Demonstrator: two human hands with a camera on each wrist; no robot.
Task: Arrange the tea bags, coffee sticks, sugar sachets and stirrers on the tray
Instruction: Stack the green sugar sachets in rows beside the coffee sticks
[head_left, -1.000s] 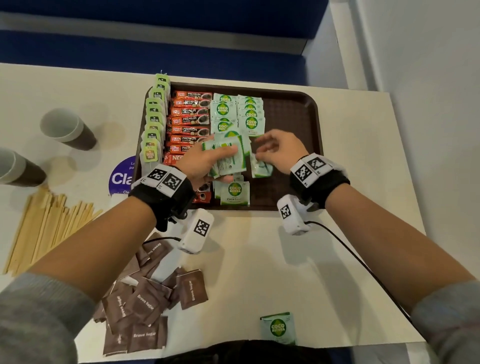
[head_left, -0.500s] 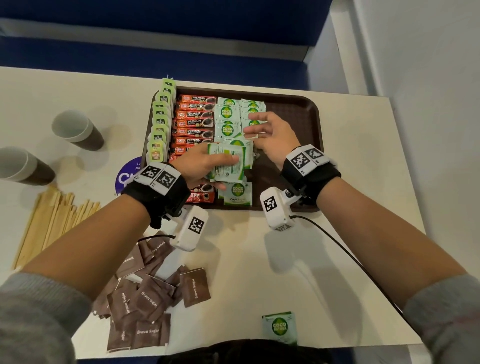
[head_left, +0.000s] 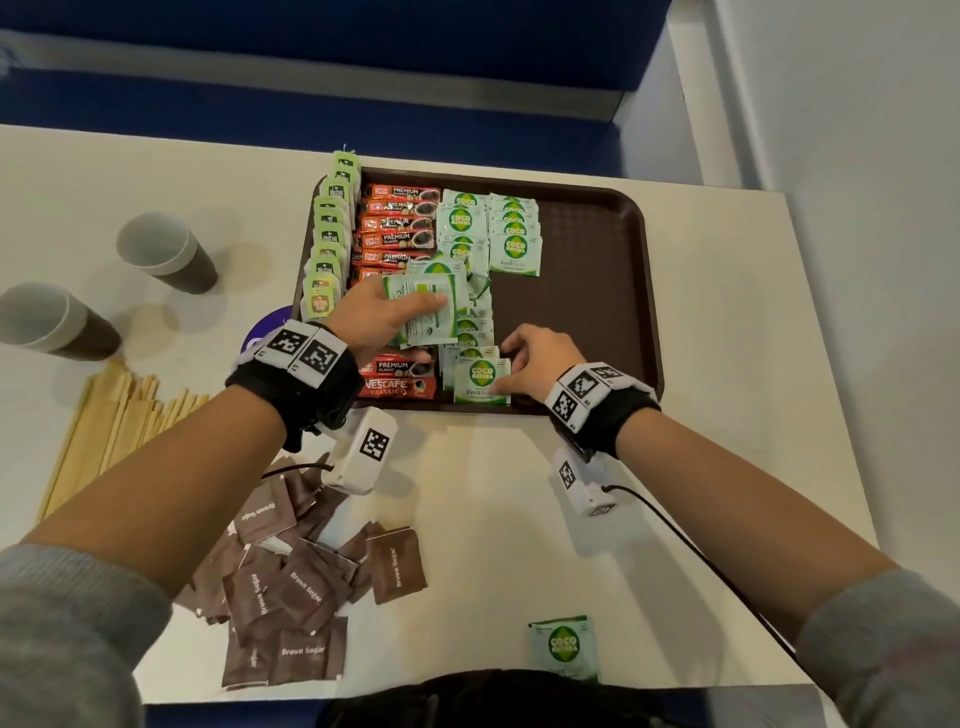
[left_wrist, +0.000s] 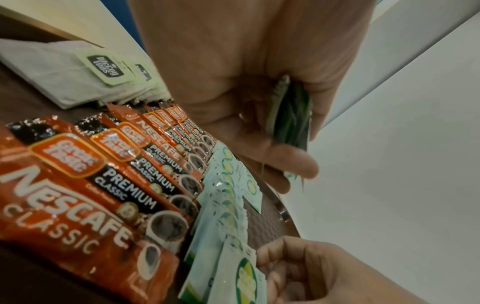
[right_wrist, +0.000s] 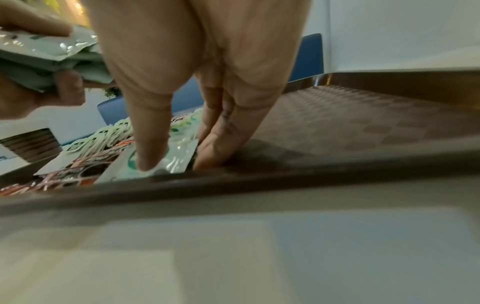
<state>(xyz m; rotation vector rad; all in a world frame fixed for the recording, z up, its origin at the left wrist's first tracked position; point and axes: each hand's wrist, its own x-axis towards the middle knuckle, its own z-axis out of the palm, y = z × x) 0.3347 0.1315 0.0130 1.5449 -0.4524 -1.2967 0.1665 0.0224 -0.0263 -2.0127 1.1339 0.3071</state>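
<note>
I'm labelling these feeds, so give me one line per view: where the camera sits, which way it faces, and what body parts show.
Head: above, looking forward and down at the tray; both forearms, left hand, right hand.
Left wrist: under the left hand, looking along it over the coffee sticks; right hand below.
Right wrist: low at the tray's near rim, behind the right hand.
Shared: all show the green sachet stack.

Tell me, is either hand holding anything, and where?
The left hand grips a stack of green sachets by its left edge. The right hand pinches one green sachet by its right edge.
</note>
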